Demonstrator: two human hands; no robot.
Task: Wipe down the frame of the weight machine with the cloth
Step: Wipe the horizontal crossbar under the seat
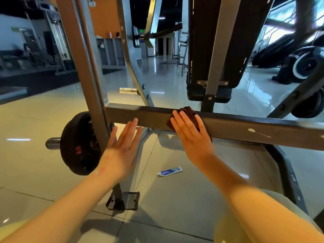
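While the right hand (pixel 192 135) presses flat, fingers straight, on the dark brown cloth (pixel 190 114), the cloth lies against the front face of the horizontal frame bar (pixel 245 127), below the black pad (pixel 208 95). Left hand (pixel 122 146) — open, fingers straight, holding nothing — is beside it, fingertips at the bar's lower edge; contact cannot be told. Black weight plate (pixel 77 144) by the left upright (pixel 84 67). Toothpaste tube (pixel 169 171) on the floor tiles (pixel 35 120) beneath.

legible text: none | toothpaste tube (pixel 169 171), floor below right hand (pixel 190 135) pressing cloth (pixel 190 111): blue label, lettering blurred | weight plate (pixel 79 143), lower left of it: red mark, unreadable | green sign (pixel 140 30), far above: unreadable
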